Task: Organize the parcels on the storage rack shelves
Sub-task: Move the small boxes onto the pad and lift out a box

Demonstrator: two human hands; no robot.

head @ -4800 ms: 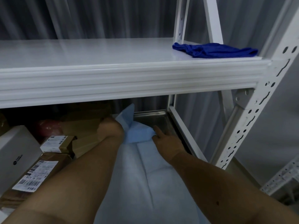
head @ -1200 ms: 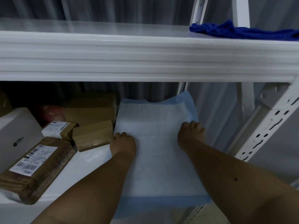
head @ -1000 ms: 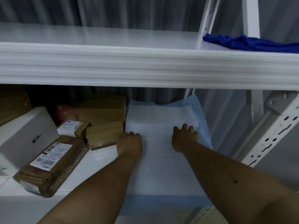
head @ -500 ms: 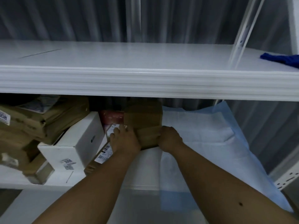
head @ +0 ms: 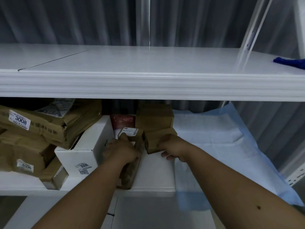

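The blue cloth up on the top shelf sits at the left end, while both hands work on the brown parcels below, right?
Not quite: the head view shows the blue cloth at the top shelf's right end. The left hand and right hand are indeed on the brown parcels below.

Two shelves: the upper shelf (head: 132,63) and the lower shelf (head: 153,179). Two hands: left (head: 121,150), right (head: 173,147). One white box (head: 85,152). One red parcel (head: 122,120). One blue cloth (head: 290,62). One blue-edged pad (head: 214,146). Several brown parcels (head: 49,126), too overlapped for an exact count.
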